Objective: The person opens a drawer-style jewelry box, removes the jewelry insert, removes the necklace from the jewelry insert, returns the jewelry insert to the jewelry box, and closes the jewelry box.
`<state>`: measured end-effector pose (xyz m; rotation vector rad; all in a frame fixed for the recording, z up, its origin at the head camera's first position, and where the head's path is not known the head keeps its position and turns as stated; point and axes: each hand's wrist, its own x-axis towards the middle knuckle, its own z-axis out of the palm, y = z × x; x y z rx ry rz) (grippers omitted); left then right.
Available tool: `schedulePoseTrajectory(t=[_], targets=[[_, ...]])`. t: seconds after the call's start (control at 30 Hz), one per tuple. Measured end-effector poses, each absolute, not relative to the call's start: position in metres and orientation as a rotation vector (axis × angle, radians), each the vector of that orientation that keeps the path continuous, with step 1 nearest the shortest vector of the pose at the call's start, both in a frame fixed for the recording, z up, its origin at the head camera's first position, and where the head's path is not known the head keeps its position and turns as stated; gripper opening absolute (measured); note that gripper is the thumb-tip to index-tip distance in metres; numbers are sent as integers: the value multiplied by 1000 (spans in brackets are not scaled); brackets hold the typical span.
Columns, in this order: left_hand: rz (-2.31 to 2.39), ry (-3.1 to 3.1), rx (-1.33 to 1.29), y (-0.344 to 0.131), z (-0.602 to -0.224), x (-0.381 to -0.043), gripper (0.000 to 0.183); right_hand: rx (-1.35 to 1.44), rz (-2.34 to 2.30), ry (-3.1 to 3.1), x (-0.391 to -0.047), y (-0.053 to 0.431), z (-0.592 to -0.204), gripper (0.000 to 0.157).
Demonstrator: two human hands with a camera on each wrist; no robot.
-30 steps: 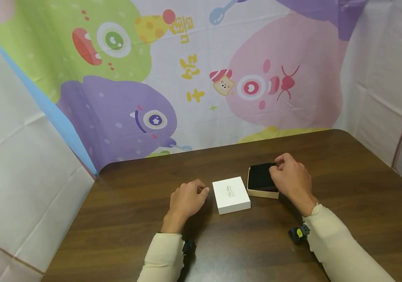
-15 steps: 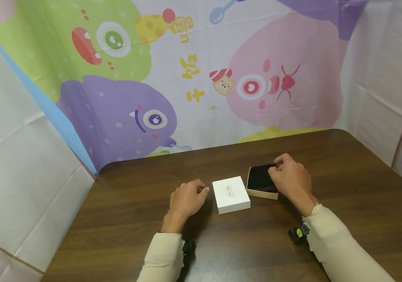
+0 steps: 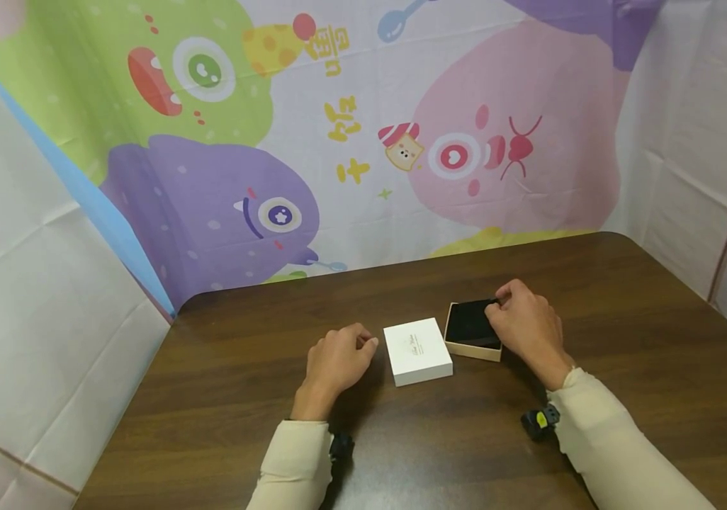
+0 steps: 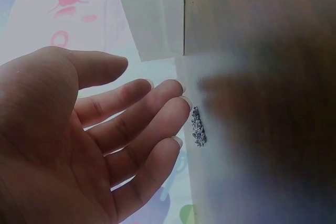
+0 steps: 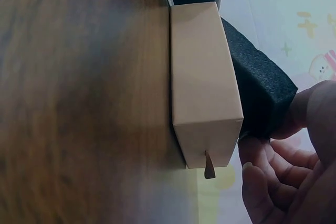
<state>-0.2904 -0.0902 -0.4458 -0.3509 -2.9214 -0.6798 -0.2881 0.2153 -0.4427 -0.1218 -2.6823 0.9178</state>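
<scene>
Between the thumb and fingers of my right hand is an edge of a black foam pad. That edge is raised out of a shallow tan box drawer, which has a small brown ribbon tab on one side. In the head view the pad covers the drawer's inside, so anything beneath it is hidden. A white box cover with small lettering lies just left of the drawer. My left hand rests loosely curved, holding nothing. Near its fingertips a small sparkly silver piece lies on the table.
The brown wooden table runs back to a cartoon-printed cloth. Pale cloth panels stand at both sides. A black wrist camera is on the right forearm.
The drawer has shifted slightly left and toward me, along with the black foam pad. My right hand keeps its hold on the pad's edge. My left hand has stayed still.
</scene>
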Motion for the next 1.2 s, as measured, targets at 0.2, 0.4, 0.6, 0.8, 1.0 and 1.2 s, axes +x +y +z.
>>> schedulePoseTrajectory(t=[0.2, 0.4, 0.6, 0.8, 1.0, 1.2], targets=[[-681, -2921, -351, -90, -446, -291, 19, -141, 931, -2717, -289, 216, -442, 35], [-677, -2922, -354, -90, -447, -291, 19, -154, 920, -2737, -289, 217, -442, 35], [-672, -2926, -349, -90, -447, -291, 19, -165, 903, -2746, -289, 217, -442, 35], [-682, -2923, -354, -90, -447, -290, 19, -177, 899, -2751, -289, 217, -443, 35], [-681, -2928, -356, -89, -446, -290, 19, -178, 896, -2766, -289, 218, -444, 35], [-679, -2928, -358, -89, -446, -290, 19, -190, 891, -2794, -291, 219, -443, 35]])
